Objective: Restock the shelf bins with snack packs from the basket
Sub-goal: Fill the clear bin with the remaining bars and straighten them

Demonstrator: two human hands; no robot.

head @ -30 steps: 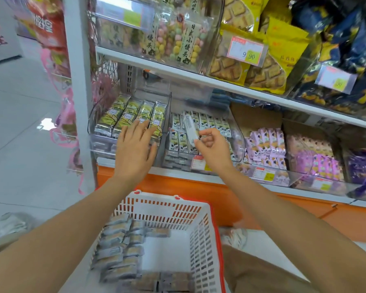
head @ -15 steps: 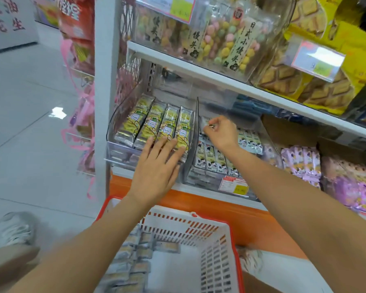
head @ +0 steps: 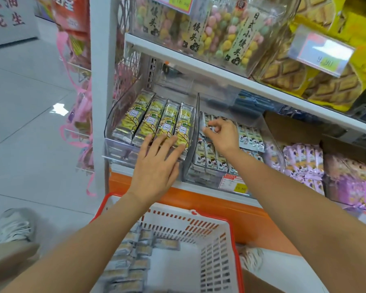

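My left hand [head: 156, 166] lies flat with straight fingers on the front ends of the yellow-green snack packs [head: 154, 121] in the left clear bin [head: 114, 142]. My right hand [head: 222, 136] reaches into the neighbouring clear bin [head: 270, 140] and its curled fingers pinch a small white snack pack [head: 207, 125] among the rows of white packs [head: 249, 138]. Below, the red-and-white basket [head: 216, 229] holds several grey-wrapped snack packs [head: 131, 261] along its left side.
A shelf board [head: 199, 60] overhangs the bins, carrying bags of coloured balls [head: 216, 32] and yellow biscuit bags [head: 325, 81]. Purple packs [head: 304, 161] fill bins to the right. A white upright post [head: 103, 81] stands left, with pink ribbons. My shoe [head: 11, 227] rests on the tiled floor.
My right hand carried the white pack from in front of the bin down into it, at the back left. My left hand stayed on the yellow-green packs. The camera moved closer and leftwards.
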